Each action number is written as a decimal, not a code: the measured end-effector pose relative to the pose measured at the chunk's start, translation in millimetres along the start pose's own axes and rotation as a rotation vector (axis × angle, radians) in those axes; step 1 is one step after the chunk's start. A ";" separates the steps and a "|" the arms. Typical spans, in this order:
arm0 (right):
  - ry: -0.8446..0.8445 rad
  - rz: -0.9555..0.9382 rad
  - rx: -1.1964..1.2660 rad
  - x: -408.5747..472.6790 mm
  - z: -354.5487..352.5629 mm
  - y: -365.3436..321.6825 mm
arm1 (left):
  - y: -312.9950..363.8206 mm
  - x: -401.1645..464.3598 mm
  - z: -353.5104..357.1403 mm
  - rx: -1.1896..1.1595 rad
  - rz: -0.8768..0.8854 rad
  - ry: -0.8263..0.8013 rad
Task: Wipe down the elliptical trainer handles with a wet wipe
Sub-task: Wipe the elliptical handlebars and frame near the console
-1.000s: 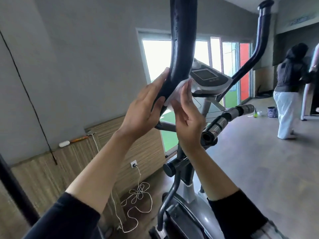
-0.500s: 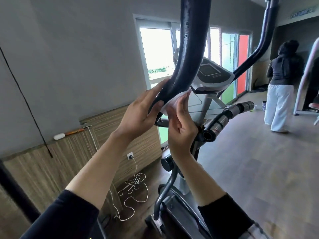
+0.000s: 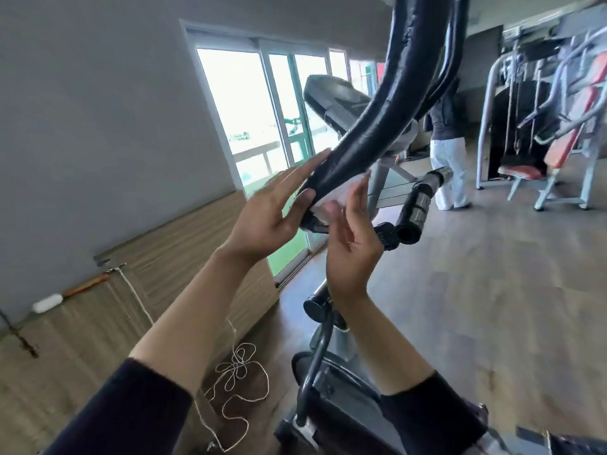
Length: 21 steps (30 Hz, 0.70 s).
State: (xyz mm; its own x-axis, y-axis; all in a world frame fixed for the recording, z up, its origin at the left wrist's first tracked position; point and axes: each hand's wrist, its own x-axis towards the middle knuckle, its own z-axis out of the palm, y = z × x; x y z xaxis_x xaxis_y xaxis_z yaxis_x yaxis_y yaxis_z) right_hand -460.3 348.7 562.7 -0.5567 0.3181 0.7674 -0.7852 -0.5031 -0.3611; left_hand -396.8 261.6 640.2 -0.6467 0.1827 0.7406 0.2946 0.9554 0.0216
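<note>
The person is wiping the low end of the long black handle (image 3: 371, 139) of the elliptical trainer. The left hand (image 3: 266, 211) is resting on the left side of the handle with its fingers nearly straight, and its thumb is touching the handle's bottom edge. The right hand (image 3: 353, 244) is pressing the white wet wipe (image 3: 338, 195) against the underside of the handle with straight fingers. The wipe is sitting between those fingers and the handle, right at the lower end of the black foam. So both hands are flat and loose, not squeezing anything hard. This looks like the middle of the job, on the first handle. Next, the wipe probably needs to be slid along the foam, with the hand pushing firmly so the wipe is not slipping off. The other tall handle (image 3: 455, 47) is standing behind it, and the short grip (image 3: 417, 205) is poking out near the right hand; they may need wiping too.
</note>
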 end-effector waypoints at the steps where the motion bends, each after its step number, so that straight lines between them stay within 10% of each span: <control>1: 0.025 0.000 -0.006 -1.2 2.9 -0.7 | -5.5 -1.3 -1.3 -0.025 0.010 -0.013; 21: 0.203 0.045 -0.322 -40.9 42.2 1.7 | -68.9 -13.0 6.5 -0.376 0.147 -0.029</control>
State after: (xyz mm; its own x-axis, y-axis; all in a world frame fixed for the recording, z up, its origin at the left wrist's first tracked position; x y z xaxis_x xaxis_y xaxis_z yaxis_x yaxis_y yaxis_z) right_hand -427.4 300.9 553.0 -0.6099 0.4699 0.6381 -0.7856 -0.2524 -0.5649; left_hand -413.2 194.9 624.8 -0.5963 0.3224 0.7352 0.6186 0.7682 0.1649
